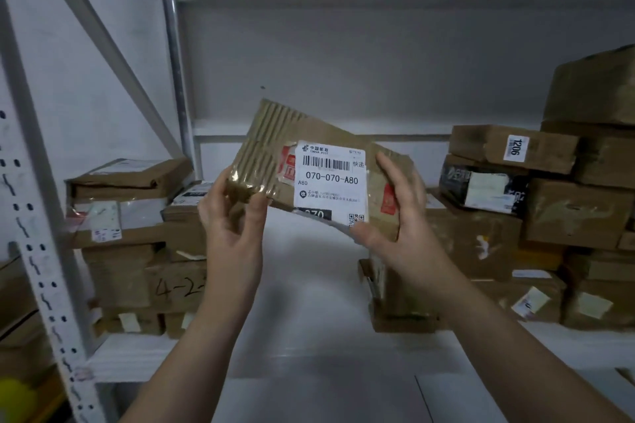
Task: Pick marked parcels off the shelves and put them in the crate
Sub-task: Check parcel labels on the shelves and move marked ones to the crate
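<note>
- Left hand (230,213): fingers and thumb curled round the parcel's (266,134) lower-left corner.
- Right hand (395,216): grips the parcel's right end, thumb under the bottom edge, fingers on the side.
- Parcel: brown, tilted, held in the air above the shelf (309,302), between the box stacks.
- Label (331,178): white, faces the camera, reads 070-070-A80.
- Left stack (130,233) and right stack (567,209) sit on the shelf; one right-hand box (481,144) is tagged 1206.
</note>
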Demonstrator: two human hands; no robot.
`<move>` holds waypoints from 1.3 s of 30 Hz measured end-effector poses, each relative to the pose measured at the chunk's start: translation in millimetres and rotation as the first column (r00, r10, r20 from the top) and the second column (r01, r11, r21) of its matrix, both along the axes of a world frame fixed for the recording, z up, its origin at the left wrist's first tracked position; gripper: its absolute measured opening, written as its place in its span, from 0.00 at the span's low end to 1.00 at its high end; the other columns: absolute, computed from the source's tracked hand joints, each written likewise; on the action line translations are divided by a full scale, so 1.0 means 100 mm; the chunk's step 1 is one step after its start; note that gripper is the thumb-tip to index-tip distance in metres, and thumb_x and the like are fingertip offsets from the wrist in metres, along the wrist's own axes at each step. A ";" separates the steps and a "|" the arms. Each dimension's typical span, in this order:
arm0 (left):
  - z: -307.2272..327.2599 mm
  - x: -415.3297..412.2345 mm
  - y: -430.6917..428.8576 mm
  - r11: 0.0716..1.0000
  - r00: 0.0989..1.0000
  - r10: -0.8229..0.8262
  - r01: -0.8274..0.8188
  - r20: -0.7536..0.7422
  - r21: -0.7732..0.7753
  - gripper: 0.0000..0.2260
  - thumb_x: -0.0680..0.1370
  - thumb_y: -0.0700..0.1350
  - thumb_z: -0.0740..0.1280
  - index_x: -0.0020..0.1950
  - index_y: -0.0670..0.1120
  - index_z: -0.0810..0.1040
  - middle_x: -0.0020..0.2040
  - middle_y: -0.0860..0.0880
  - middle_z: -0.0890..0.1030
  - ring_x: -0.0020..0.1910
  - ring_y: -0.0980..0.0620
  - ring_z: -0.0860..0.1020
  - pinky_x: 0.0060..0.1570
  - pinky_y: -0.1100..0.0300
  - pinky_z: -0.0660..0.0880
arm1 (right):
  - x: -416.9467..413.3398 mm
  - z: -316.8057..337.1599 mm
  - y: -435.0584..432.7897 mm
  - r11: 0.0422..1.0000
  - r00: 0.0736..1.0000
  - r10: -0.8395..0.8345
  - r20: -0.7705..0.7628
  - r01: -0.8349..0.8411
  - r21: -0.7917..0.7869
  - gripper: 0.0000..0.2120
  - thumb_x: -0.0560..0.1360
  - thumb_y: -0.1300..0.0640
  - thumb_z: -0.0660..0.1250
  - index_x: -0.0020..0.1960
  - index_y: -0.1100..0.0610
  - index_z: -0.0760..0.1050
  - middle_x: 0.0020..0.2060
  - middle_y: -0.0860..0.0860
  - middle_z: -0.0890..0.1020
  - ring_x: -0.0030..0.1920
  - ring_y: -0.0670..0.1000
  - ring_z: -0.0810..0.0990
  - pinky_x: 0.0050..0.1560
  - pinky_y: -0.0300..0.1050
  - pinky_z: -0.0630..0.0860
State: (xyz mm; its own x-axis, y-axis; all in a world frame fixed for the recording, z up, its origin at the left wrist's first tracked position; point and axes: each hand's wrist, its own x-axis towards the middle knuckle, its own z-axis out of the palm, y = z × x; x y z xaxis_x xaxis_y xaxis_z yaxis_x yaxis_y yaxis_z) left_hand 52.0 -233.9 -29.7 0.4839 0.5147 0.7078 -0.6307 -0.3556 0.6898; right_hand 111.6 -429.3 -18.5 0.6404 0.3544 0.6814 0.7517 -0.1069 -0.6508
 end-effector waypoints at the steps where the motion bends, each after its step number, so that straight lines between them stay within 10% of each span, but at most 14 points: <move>1: -0.02 -0.01 0.05 0.999 1.000 0.027 -0.027 -0.009 0.029 0.21 0.73 0.65 0.64 0.64 0.66 0.66 0.68 0.46 0.66 0.57 0.66 0.73 0.60 0.66 0.72 | 0.01 -0.09 0.01 0.997 1.000 -0.008 -0.010 0.007 -0.074 0.47 0.64 0.43 0.76 0.68 0.26 0.47 0.73 0.35 0.36 0.66 0.28 0.52 0.57 0.18 0.55; 6: -0.12 -0.02 0.24 0.997 0.996 -0.060 0.062 -0.059 0.036 0.25 0.76 0.42 0.68 0.69 0.52 0.63 0.68 0.46 0.67 0.63 0.63 0.71 0.63 0.62 0.71 | 0.01 -0.59 0.07 0.983 0.993 -0.086 -0.080 0.071 -0.170 0.50 0.64 0.54 0.79 0.72 0.34 0.50 0.69 0.40 0.53 0.67 0.32 0.60 0.60 0.22 0.61; 13: -0.47 0.12 0.29 0.794 0.928 0.128 0.115 -0.349 0.597 0.37 0.73 0.53 0.69 0.72 0.65 0.48 0.76 0.57 0.38 0.75 0.55 0.40 0.73 0.51 0.48 | -0.14 -1.11 0.41 0.960 0.966 -0.181 -0.186 0.215 0.182 0.30 0.61 0.40 0.69 0.62 0.40 0.67 0.61 0.44 0.67 0.60 0.31 0.69 0.50 0.21 0.68; 20: -1.02 0.08 0.30 0.383 0.819 0.308 0.359 -0.484 0.851 0.34 0.77 0.57 0.64 0.77 0.56 0.50 0.78 0.52 0.51 0.74 0.52 0.58 0.71 0.58 0.61 | -0.05 -1.47 0.69 0.946 0.841 -0.147 -0.521 0.273 0.173 0.17 0.64 0.32 0.69 0.48 0.39 0.75 0.45 0.45 0.81 0.46 0.44 0.81 0.48 0.49 0.81; 28: -1.27 0.14 0.51 0.352 0.876 0.382 0.157 -0.295 0.923 0.28 0.62 0.39 0.79 0.62 0.47 0.78 0.57 0.47 0.81 0.52 0.47 0.81 0.44 0.56 0.79 | 0.12 -1.60 0.90 0.973 0.878 -0.213 -0.429 0.228 -0.016 0.14 0.78 0.50 0.64 0.63 0.50 0.73 0.53 0.46 0.79 0.52 0.45 0.80 0.51 0.44 0.80; 39: -1.53 0.01 0.69 0.201 0.842 0.528 0.006 -0.113 0.980 0.23 0.69 0.38 0.66 0.65 0.36 0.74 0.61 0.37 0.77 0.60 0.39 0.76 0.60 0.47 0.73 | 0.20 -1.73 1.31 0.971 0.966 -0.185 -0.179 0.152 -0.186 0.23 0.76 0.59 0.68 0.70 0.51 0.68 0.61 0.49 0.77 0.57 0.46 0.76 0.58 0.41 0.76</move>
